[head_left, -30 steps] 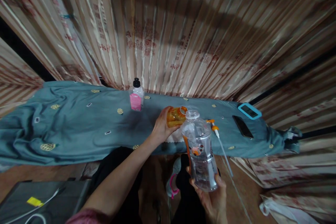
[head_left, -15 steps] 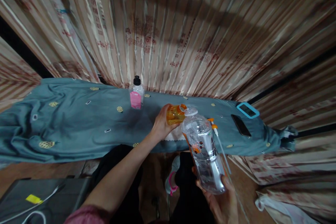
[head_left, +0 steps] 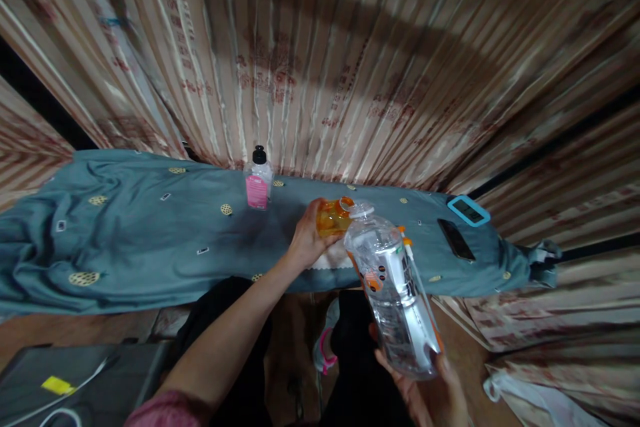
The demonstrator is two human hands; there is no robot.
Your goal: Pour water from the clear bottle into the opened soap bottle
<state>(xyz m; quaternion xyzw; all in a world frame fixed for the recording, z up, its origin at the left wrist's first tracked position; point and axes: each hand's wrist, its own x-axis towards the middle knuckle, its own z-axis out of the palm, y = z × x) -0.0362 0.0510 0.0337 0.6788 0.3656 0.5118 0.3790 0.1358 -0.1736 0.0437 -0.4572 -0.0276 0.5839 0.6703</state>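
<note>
My left hand is wrapped round a small amber see-through bottle, tipped so that its open mouth faces right. Against that mouth leans the neck of a large clear plastic bottle with an orange and silver label. My right hand supports this larger bottle from below, near its base; it slants up and to the left. Partly behind it lie thin pieces with orange ends, perhaps a pump or spray top with its tube. A pale cloth shows under the two bottles.
A clear bottle with a pink label and black cap stands at the back of the cloth-covered table. To the right lie a dark phone and a blue-framed device. Curtains hang close behind; a grey case sits lower left.
The base of the large bottle has shifted slightly right and down with my right hand. Its neck stays by the amber bottle's mouth. The whole view has moved a little.
</note>
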